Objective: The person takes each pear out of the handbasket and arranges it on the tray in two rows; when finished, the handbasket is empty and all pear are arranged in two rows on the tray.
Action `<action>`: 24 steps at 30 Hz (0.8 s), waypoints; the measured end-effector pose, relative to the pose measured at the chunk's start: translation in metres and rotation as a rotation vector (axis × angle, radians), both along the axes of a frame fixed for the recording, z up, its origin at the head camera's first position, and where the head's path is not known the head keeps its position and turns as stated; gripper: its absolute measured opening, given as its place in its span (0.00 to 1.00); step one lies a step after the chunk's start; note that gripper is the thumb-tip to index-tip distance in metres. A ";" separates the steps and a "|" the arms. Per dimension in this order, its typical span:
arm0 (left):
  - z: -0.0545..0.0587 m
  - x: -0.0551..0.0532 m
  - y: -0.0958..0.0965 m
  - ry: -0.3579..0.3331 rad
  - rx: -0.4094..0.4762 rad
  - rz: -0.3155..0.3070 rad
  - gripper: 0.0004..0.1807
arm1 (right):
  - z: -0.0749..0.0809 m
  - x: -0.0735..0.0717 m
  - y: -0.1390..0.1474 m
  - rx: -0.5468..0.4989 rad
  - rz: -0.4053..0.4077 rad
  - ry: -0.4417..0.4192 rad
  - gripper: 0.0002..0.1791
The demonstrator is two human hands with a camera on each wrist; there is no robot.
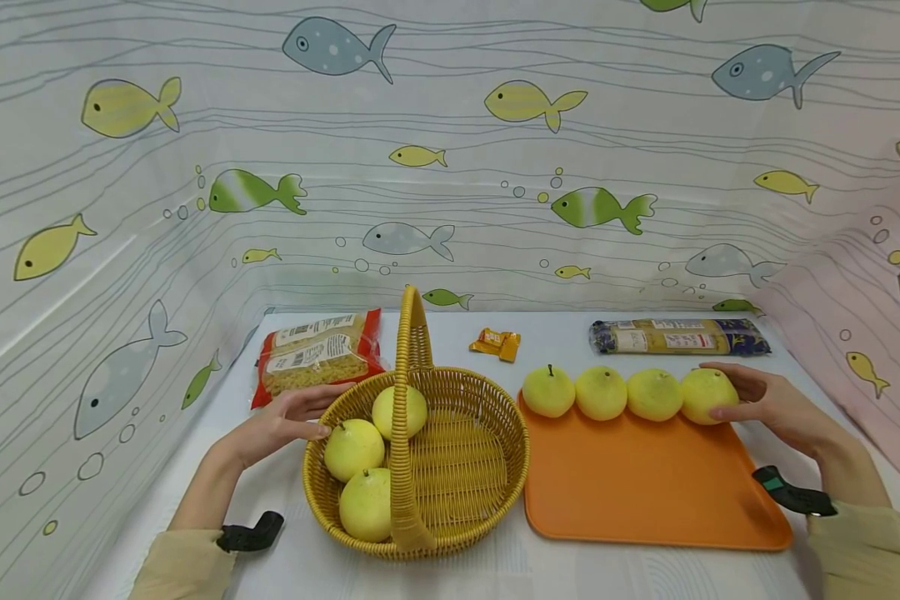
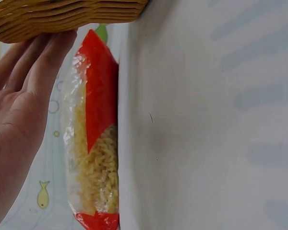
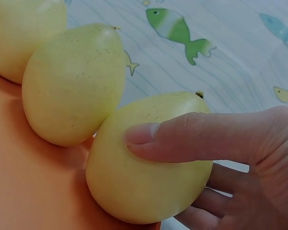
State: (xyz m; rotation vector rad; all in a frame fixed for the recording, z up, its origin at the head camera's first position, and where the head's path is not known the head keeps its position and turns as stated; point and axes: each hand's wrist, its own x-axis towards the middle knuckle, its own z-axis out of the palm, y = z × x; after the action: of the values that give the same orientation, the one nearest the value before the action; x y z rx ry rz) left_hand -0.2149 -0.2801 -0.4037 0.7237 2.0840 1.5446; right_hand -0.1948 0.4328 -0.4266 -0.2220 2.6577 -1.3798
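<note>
The wicker basket (image 1: 461,450) has a tall arched handle and holds three round yellow-green pears (image 1: 354,450) in its left half. Against the basket's outer left side rests my left hand (image 1: 288,421), its thumb by the rim. In the left wrist view its fingers look fairly straight, tips at the wicker wall (image 2: 72,17). My right hand (image 1: 776,408) grips the rightmost pear (image 3: 149,167) of a row along the orange tray's (image 1: 645,483) far edge. The thumb (image 3: 168,136) presses the pear's near face, and the other fingers go round behind it.
A red-edged bag of pasta (image 1: 315,354) lies behind the basket at left. Small orange packets (image 1: 497,343) sit at the back middle, and a long noodle pack (image 1: 678,337) lies behind the pears. Fish-patterned sheeting (image 1: 450,200) walls the back and sides.
</note>
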 end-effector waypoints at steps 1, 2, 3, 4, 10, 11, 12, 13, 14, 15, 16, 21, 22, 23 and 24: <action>0.000 0.000 0.000 -0.004 -0.003 0.003 0.34 | 0.000 0.000 0.000 0.005 -0.003 -0.003 0.41; 0.000 0.000 0.000 -0.007 -0.005 0.006 0.34 | 0.000 0.000 0.000 0.009 -0.006 -0.007 0.41; 0.000 0.000 0.000 -0.011 -0.008 0.008 0.34 | 0.000 0.000 0.000 0.012 -0.009 -0.010 0.41; 0.000 0.000 0.000 -0.014 -0.011 0.011 0.34 | 0.000 0.000 0.000 0.016 -0.012 -0.013 0.41; 0.001 0.001 0.001 -0.016 -0.017 0.016 0.35 | 0.000 -0.001 0.000 0.014 -0.013 -0.012 0.42; 0.001 0.001 0.001 -0.015 -0.016 0.015 0.35 | 0.000 -0.001 -0.001 0.012 -0.010 -0.010 0.42; 0.001 0.001 0.001 -0.014 -0.015 0.014 0.35 | 0.000 -0.001 -0.001 0.009 -0.007 -0.008 0.41; 0.000 0.001 0.001 -0.013 -0.014 0.014 0.35 | 0.000 -0.001 -0.001 0.007 -0.005 -0.006 0.41; 0.000 0.001 0.000 -0.013 -0.013 0.013 0.35 | -0.001 -0.001 -0.001 0.005 -0.004 -0.005 0.41; 0.000 0.000 0.000 -0.013 -0.010 0.011 0.35 | -0.001 0.000 -0.001 0.004 -0.004 -0.004 0.41; 0.000 0.000 0.000 -0.012 -0.008 0.008 0.35 | -0.001 0.000 -0.001 0.004 -0.004 -0.005 0.42; -0.001 0.000 0.000 -0.009 0.005 -0.001 0.34 | -0.002 0.000 0.000 0.001 -0.010 -0.020 0.43; -0.002 -0.001 0.000 -0.005 0.005 -0.001 0.34 | -0.002 0.000 0.001 -0.002 -0.010 -0.020 0.43; -0.002 -0.001 0.000 -0.001 0.004 -0.001 0.34 | -0.002 0.000 0.001 -0.004 -0.009 -0.016 0.43; -0.002 -0.001 -0.001 0.003 0.003 -0.001 0.34 | -0.002 0.000 0.002 -0.003 -0.009 -0.011 0.43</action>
State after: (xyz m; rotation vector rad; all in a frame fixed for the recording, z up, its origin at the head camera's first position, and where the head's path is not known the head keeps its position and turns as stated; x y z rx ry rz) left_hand -0.2158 -0.2807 -0.4055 0.7288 2.0833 1.5477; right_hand -0.1945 0.4344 -0.4287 -0.2023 2.6507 -1.3840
